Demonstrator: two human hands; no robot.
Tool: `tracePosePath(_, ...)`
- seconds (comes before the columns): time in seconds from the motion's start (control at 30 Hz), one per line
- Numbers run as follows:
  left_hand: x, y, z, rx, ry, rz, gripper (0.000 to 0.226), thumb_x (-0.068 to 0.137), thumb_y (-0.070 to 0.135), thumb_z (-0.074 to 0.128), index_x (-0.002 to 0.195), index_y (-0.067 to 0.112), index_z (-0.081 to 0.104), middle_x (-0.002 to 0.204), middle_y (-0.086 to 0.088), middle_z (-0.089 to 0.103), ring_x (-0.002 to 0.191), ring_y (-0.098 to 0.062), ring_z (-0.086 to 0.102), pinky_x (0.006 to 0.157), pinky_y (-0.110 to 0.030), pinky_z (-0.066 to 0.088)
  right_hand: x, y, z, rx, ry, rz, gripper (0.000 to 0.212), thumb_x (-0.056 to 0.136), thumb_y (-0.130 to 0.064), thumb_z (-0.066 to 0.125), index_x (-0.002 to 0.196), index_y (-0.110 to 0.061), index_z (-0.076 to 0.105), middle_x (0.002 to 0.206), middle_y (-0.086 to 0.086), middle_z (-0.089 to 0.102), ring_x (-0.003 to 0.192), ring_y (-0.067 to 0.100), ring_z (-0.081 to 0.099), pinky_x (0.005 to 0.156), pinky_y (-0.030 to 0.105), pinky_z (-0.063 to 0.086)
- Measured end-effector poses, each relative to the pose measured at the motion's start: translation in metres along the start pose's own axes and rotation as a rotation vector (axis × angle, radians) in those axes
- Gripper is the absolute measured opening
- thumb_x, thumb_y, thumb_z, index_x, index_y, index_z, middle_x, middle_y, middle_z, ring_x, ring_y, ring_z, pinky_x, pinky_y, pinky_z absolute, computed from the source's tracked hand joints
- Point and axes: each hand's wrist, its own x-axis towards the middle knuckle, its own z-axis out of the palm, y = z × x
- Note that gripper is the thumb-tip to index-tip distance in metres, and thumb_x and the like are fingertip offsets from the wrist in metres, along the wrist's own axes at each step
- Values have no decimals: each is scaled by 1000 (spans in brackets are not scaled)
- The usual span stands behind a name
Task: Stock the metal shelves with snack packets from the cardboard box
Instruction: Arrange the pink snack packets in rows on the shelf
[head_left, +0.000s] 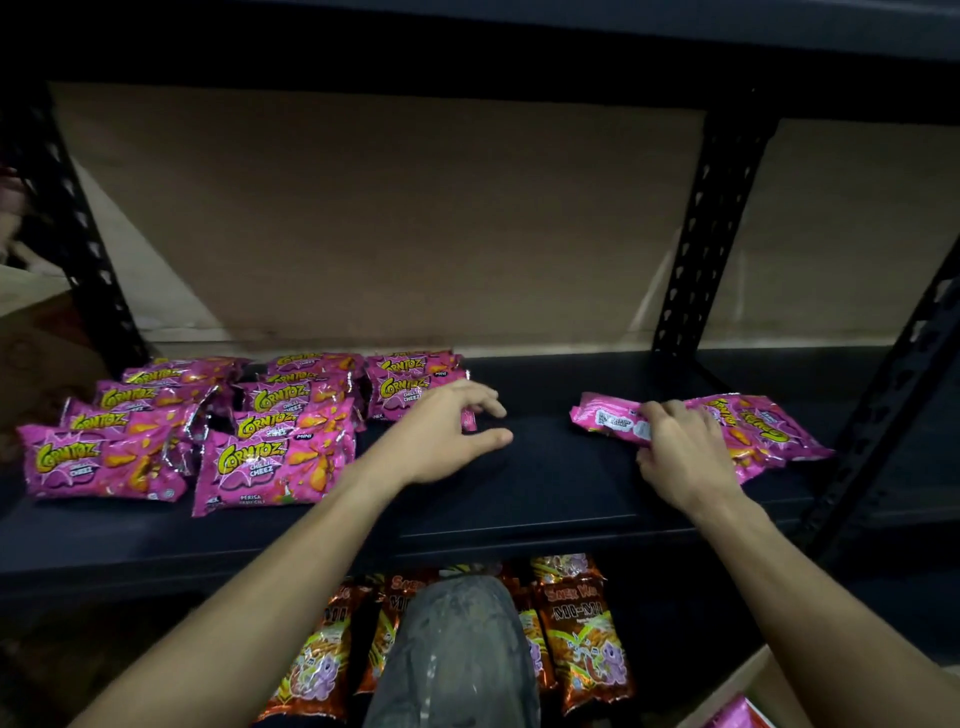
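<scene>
- Metal shelf (545, 499): dark matt deck across the middle of the frame; brown board behind it; black perforated post (696, 249) at upper right.
- Stocked packets (208, 431), centre left: glossy magenta foil; yellow-green "Cornitoz" logo with "Chilli Cheez" beneath; orange snack pieces printed on each face; lying face up in three overlapping rows running front to back; crimped ends glint silver.
- My left hand (452, 431), centre of frame: fingers spread and relaxed, gripping nothing; fingertips at the right edge of the rightmost row, touching a packet corner; thumb stretched out over bare deck.
- My right hand (680, 452), centre right: fingers curled down onto the loose packets (753, 431), holding them on the shelf.
- Loose packets: a small heap in the same magenta foil; lying askew with logos turned sideways; the one nearest frame centre shows its back, with a white printed panel; well apart from the rows, with bare deck between.
- Cardboard box (753, 680), lower right corner: only a tan edge in view; a magenta packet edge shows just beside it; cannot tell how full it is.
- Below the shelf, bottom centre: orange packets (582, 634) in a row; my knee (457, 649), in grey cloth, in front of them.
</scene>
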Motion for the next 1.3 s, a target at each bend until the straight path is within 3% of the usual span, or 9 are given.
tracePosePath(0.23, -24, -2, 42, -251, 37, -80, 19, 85, 31, 75, 103, 26, 72, 120, 19, 63, 101, 8, 60, 86, -11, 42, -21, -7, 10, 115, 227, -40, 31, 91, -20, 61, 121, -18, 64, 115, 4, 66, 111, 26, 56, 101, 41, 18)
tracePosePath(0.4, -32, -7, 53, -374, 84, -162, 25, 86, 27, 74, 111, 28, 68, 115, 16, 66, 103, 6, 61, 92, -16, 46, -37, -14, 1, 691, 258, 27, 23, 91, -20, 65, 114, -20, 68, 99, -8, 70, 95, 9, 63, 99, 36, 39)
tracePosePath(0.47, -31, -7, 52, -432, 87, -195, 29, 87, 28, 73, 115, 28, 65, 113, 14, 67, 104, 4, 63, 95, -20, 47, -39, -16, -4, 937, 233, 96, 18, 93, -19, 66, 111, -19, 69, 97, -9, 70, 90, -3, 64, 86, 25, 51)
tracePosePath(0.57, -31, -6, 52, -472, 63, -198, 35, 88, 28, 73, 121, 24, 61, 119, 12, 66, 103, 1, 64, 93, -16, 46, -42, -19, -7, 1156, 187, 193, 8, 96, -20, 63, 100, -19, 71, 92, -6, 72, 78, -9, 64, 69, 16, 47)
tracePosePath(0.67, -33, -5, 53, -524, 37, -194, 48, 87, 31, 73, 130, 21, 55, 122, 9, 64, 104, -3, 64, 88, -12, 46, -42, -19, -2, 1287, 95, 254, 12, 97, -25, 62, 96, -16, 71, 86, -1, 74, 74, 2, 67, 70, 25, 52)
tracePosePath(0.8, -33, -5, 50, -627, 71, -224, 77, 75, 51, 73, 140, 23, 43, 128, 10, 60, 110, -6, 63, 97, -26, 49, -44, -19, 5, 1347, 4, 217, 30, 95, -39, 62, 89, -11, 72, 80, 11, 73, 74, 18, 64, 74, 39, 53)
tracePosePath(0.93, -34, -1, 50, -687, 77, -275, 88, 70, 58, 73, 142, 26, 34, 126, 10, 63, 111, -6, 63, 93, -21, 47, -45, -31, 7, 1549, 11, 233, 30, 97, -33, 61, 87, -6, 68, 69, 1, 68, 69, 15, 61, 70, 32, 54)
tracePosePath(1.1, -31, 10, 45, -765, 58, -310, 57, 74, 53, 70, 118, 17, 61, 107, 1, 74, 95, -10, 71, 86, -17, 47, -48, -52, 8, 1743, -123, 194, 23, 96, -18, 62, 105, 3, 64, 97, 20, 75, 93, 32, 73, 85, 41, 58)
tracePosePath(1.3, -26, 9, 27, -681, 117, -285, 24, 82, 28, 78, 99, 15, 66, 92, -4, 74, 84, -14, 71, 74, -10, 49, -52, -62, 13, 1541, -192, 102, 14, 97, -16, 62, 101, -6, 70, 94, 9, 77, 97, 21, 73, 91, 35, 57)
